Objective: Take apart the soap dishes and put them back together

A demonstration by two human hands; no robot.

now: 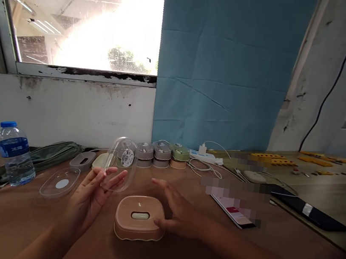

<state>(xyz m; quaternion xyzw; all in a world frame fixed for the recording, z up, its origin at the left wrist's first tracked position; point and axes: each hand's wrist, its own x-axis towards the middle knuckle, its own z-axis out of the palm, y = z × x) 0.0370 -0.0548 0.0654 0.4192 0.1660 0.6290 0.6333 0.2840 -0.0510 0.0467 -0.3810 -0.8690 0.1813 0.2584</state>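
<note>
My left hand (96, 189) pinches the edge of a clear plastic lid (122, 148), which stands tilted upright and carries a round printed sticker. Right of it, a pinkish-orange oval box (139, 219) with a pale oblong piece in the slot of its top rests on the table. My right hand (180, 212) is at the box's right side, fingers apart, the thumb at its top edge; whether the thumb presses on it I cannot tell. Another clear lid (60, 183) with a white round sticker lies flat on the left.
A water bottle (15, 154) stands at the left by a dark green cloth bag (56, 156). Stacked boxes (161, 151) line the wall. A phone (234, 209), a black flat device (310, 208), cables and a power strip (203, 156) lie to the right.
</note>
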